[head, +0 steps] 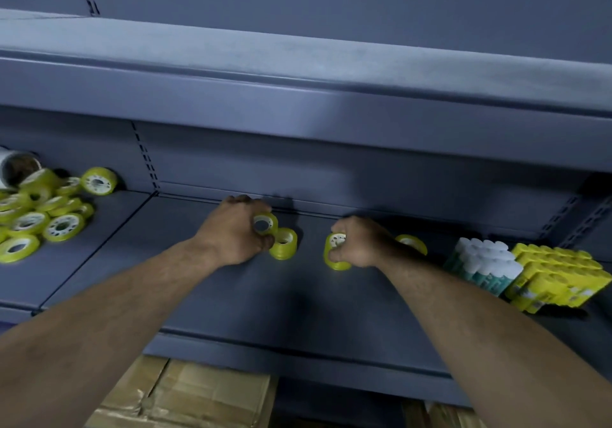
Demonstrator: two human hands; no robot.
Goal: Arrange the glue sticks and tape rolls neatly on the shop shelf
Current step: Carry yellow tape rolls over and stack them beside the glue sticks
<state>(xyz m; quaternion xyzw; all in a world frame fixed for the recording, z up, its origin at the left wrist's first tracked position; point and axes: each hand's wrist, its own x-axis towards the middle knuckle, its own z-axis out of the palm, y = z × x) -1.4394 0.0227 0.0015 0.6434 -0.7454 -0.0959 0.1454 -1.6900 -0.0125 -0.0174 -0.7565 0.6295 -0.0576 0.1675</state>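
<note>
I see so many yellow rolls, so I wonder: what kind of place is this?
Probably a stationery shop: a grey metal shelf, a heap of tape rolls on it, packs of glue sticks, and cardboard boxes below. The left hand grips one tape roll, the right hand another.

Each hand (231, 228) (356, 242) grips a yellow tape roll (265, 223) (334, 252) on the shelf (298, 295)

Dim, bluish light falls from above and behind me. The upper shelf (298, 96) shows a paler band along its front lip, while the back panel (331, 169) beneath sits in gloom. My left hand (236, 228) throws a small dark shadow onto that panel. The wide lens bows the shelf edges; the loose tape rolls (29, 222) at far left look smeared and soft.
</note>
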